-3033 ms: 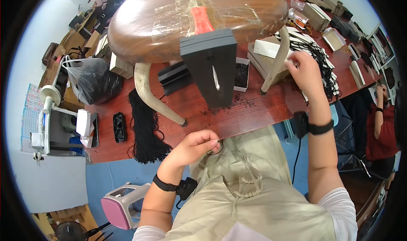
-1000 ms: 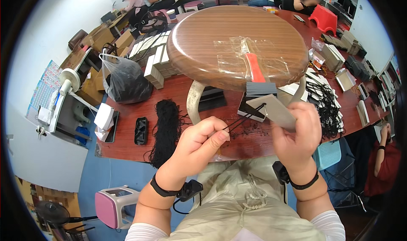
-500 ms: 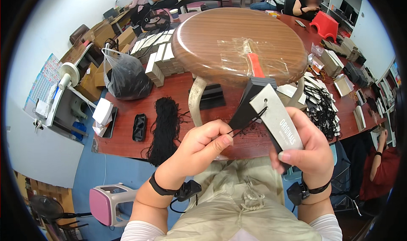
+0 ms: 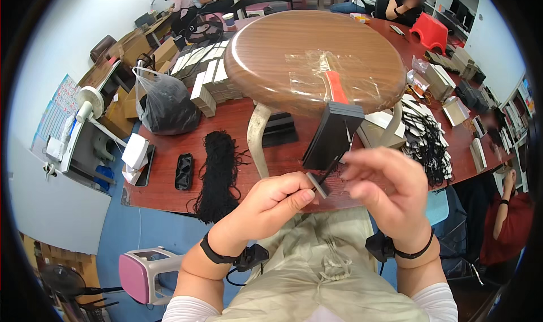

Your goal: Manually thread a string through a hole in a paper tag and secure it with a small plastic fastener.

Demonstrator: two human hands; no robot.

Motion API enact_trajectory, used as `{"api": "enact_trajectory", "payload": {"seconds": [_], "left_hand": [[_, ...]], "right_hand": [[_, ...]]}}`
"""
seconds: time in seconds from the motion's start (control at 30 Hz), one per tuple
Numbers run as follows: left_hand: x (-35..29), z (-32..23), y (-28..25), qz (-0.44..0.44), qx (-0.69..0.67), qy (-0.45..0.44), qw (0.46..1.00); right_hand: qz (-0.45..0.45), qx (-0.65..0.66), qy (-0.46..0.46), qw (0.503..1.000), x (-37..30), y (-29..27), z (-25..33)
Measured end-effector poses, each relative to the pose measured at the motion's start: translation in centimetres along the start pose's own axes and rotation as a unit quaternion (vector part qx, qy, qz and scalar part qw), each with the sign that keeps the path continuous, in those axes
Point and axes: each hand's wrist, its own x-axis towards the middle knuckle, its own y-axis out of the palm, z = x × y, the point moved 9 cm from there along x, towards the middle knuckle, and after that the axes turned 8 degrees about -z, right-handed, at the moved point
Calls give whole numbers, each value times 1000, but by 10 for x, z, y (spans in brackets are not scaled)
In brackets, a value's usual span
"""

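Observation:
My left hand (image 4: 277, 203) is closed, thumb and forefinger pinching a black cord at the table's front edge. A hang tag (image 4: 318, 185) is seen edge-on right beside those fingertips. My right hand (image 4: 393, 192) is a little blurred, its fingers apart and nothing visible in them, just right of the tag. Beyond the hands a thick stack of black tags (image 4: 334, 132) hangs below a red-handled tool (image 4: 335, 87). Clear tape fixes that tool to the round wood-grain stool seat (image 4: 283, 44).
A bundle of black cords (image 4: 216, 172) and a small black tray (image 4: 184, 171) lie left on the red table (image 4: 164, 152). A bag (image 4: 169, 107) and white tag stacks (image 4: 212, 84) stand behind. Corded tags (image 4: 427, 144) pile up right. A metal stool leg (image 4: 258, 135) rises nearby.
My right hand has let go of the light grey tag and spread its fingers. The tag has dropped and turned edge-on beside my left hand. The black stack now hangs straighter.

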Motion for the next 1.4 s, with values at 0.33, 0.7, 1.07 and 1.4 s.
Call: {"api": "enact_trajectory", "payload": {"seconds": [0.33,0.7,1.07,1.4], "left_hand": [[-5,21,-10,-1,18,-54,998],[-15,29,-28,-86,-193,-31,977],[-14,-39,-32,-163,91,155,970],[-19,-79,1,-177,396,386,814]], "right_hand": [[-70,75,-2,995,16,-3,-6],[86,634,162,751,0,30,-33],[81,575,124,804,10,30,-13],[85,342,254,901,-13,53,-45]]}}
